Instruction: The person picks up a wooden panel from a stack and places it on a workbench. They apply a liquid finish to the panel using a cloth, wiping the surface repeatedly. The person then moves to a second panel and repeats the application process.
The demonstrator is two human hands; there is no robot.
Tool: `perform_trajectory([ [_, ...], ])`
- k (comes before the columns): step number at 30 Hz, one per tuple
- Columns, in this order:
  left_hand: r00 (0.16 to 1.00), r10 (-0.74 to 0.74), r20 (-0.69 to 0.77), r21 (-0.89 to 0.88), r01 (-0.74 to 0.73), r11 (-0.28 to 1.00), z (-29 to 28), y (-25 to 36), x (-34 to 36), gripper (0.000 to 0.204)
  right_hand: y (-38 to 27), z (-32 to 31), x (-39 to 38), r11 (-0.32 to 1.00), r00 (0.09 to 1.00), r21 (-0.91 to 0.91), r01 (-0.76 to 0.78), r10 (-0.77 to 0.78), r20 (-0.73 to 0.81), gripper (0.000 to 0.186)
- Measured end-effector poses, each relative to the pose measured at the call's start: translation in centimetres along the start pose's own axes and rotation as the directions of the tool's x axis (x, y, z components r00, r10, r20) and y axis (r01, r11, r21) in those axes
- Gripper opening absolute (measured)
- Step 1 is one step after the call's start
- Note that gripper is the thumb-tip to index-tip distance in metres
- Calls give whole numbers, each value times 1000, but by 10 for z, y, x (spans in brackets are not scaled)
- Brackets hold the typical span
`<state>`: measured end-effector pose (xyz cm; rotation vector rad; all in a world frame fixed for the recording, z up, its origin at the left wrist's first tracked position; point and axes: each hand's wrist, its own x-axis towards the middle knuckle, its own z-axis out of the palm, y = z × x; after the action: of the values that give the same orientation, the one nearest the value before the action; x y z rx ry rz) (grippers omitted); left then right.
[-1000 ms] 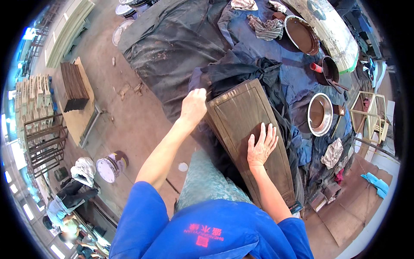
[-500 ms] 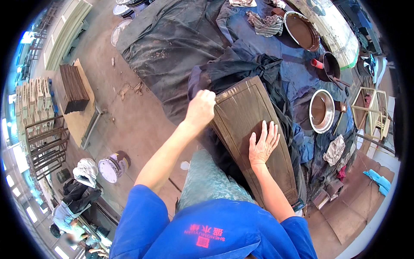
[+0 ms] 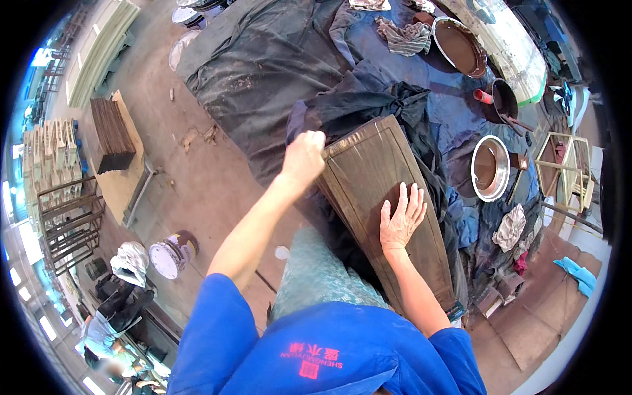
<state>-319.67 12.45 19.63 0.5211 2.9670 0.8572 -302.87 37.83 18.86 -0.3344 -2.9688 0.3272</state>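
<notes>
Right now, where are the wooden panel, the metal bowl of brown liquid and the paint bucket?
wooden panel (image 3: pixel 368 178), head view, upper face.
metal bowl (image 3: pixel 475 185), head view, left rim.
paint bucket (image 3: pixel 172 252), head view, side wall.

Long dark-stained wooden panel (image 3: pixel 388 210) lies on dark cloths (image 3: pixel 368 108), running near to far. Left hand (image 3: pixel 304 157) closed on the panel's far left corner; right hand (image 3: pixel 400 218) flat, fingers spread, on its middle. Right of panel: metal bowl (image 3: pixel 490 168) of brown stain. Far right: larger basin (image 3: pixel 459 46). Left, on bare floor: paint bucket (image 3: pixel 172 253).
</notes>
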Motion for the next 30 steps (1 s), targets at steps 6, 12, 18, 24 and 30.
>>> perform_trajectory([
  [6, 995, 93, -41, -43, -95, 995, -7, 17, -10, 12, -1, -4, -1, 1000, 1000, 3, -10, 10, 9, 62],
  [12, 998, -58, -26, 13, 59, 998, 2, 2, 9, 10, -1, -2, 0, 1000, 1000, -1, -15, 15, 4, 62],
  [18, 989, 85, -122, -60, -92, 994, -1, 40, 30, 12, 1, -2, -1, 1000, 1000, 20, -15, 15, 9, 64],
  [24, 984, 165, -64, -48, -168, 985, 31, 66, 58, 9, 1, -1, -2, 1000, 1000, 9, -26, 26, 17, 64],
  [30, 990, 129, -49, 59, -126, 990, 39, 57, 75, 16, 0, -4, -1, 999, 999, 30, -32, 31, 34, 64],
])
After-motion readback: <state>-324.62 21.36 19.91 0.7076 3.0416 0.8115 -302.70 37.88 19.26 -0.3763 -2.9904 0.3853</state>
